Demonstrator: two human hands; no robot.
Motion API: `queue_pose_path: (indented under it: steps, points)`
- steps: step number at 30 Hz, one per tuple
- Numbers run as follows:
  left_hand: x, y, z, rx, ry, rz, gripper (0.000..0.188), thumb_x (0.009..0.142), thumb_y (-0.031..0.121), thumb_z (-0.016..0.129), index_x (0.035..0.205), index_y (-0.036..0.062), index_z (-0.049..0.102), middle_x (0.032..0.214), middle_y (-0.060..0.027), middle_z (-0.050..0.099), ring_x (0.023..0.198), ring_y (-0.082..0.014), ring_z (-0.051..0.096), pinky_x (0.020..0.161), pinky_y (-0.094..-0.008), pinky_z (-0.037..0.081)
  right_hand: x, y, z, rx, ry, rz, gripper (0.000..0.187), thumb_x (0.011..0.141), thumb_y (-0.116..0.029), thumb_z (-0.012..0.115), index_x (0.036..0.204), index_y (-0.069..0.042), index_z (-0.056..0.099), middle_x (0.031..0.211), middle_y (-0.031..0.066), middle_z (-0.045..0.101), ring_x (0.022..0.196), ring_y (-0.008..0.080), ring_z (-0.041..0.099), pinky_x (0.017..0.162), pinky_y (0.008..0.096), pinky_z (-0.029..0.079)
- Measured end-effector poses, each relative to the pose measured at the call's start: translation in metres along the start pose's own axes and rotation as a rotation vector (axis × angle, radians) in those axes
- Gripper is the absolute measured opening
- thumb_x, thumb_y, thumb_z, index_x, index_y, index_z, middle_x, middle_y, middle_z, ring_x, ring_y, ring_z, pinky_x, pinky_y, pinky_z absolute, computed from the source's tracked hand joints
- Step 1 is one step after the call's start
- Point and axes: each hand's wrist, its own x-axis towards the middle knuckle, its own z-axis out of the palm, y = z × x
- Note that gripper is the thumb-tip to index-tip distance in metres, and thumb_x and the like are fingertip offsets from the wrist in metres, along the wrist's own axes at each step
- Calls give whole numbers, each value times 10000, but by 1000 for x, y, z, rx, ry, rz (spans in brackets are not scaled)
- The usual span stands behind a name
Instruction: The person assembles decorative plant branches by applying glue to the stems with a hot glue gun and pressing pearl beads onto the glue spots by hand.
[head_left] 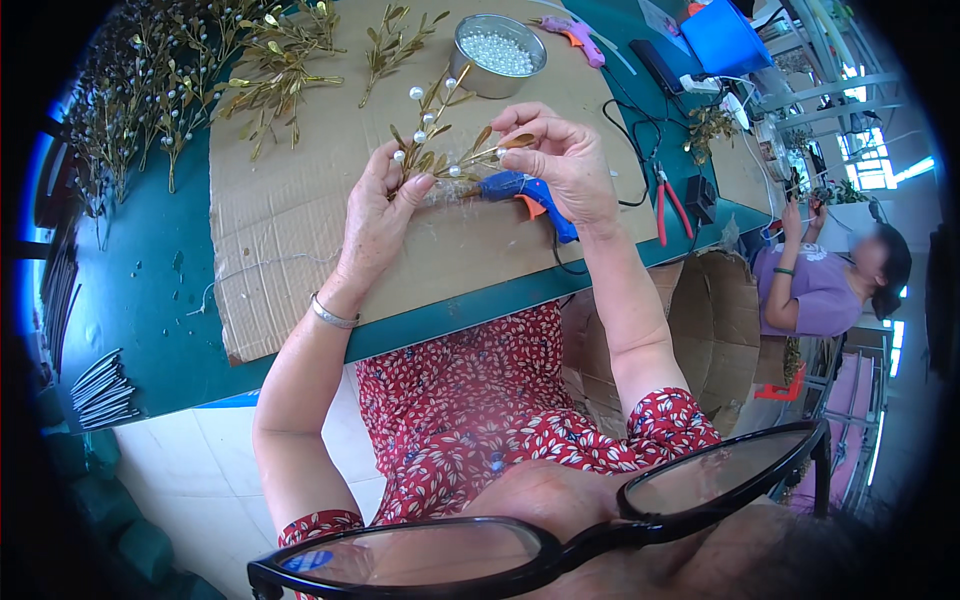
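My left hand (378, 212) grips the lower stem of a gold-leaved artificial branch (427, 161) dotted with white pearl beads. At the tip of one side twig, my right hand (566, 168) pinches between thumb and fingers, right beside a pearl bead (503, 153) and a gold leaf. Just below the twig, a blue glue gun (508, 186) with an orange trigger lies on the cardboard sheet (300, 290), partly behind my right hand. Beyond my hands stands a round metal tin (480, 84) of loose white pearls.
Gold branches (285, 75) pile up at far left; a bundle of thin rods (103, 392) lies at near left. A pink glue gun (575, 38), red-handled pliers (672, 205), dark cables and a blue bin (725, 42) are at right. Another person (812, 285) sits farther right.
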Motion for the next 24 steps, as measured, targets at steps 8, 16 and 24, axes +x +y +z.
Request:
queue_pose_path:
  steps: [8,16,24]
  points:
    - [0,1,0,77,37,2,393,915,121,574,1259,-3,429,896,-72,663,836,-74,567,755,-222,440,1,2,0,37,7,16,141,727,65,704,858,22,673,1020,87,597,893,135,592,808,254,510]
    - [-1,10,-2,108,-14,-70,370,936,99,535,1246,-49,400,1005,-52,612,901,-63,519,785,-200,413,2,4,0,25,-13,37,145,743,60,689,884,25,683,1031,75,595,897,124,595,811,244,499]
    - [0,-1,-2,86,37,-3,401,912,103,570,1261,-23,419,881,-68,655,817,-71,557,739,-218,438,2,5,2,15,-16,32,149,743,52,692,889,25,684,1033,72,600,899,121,595,806,239,494]
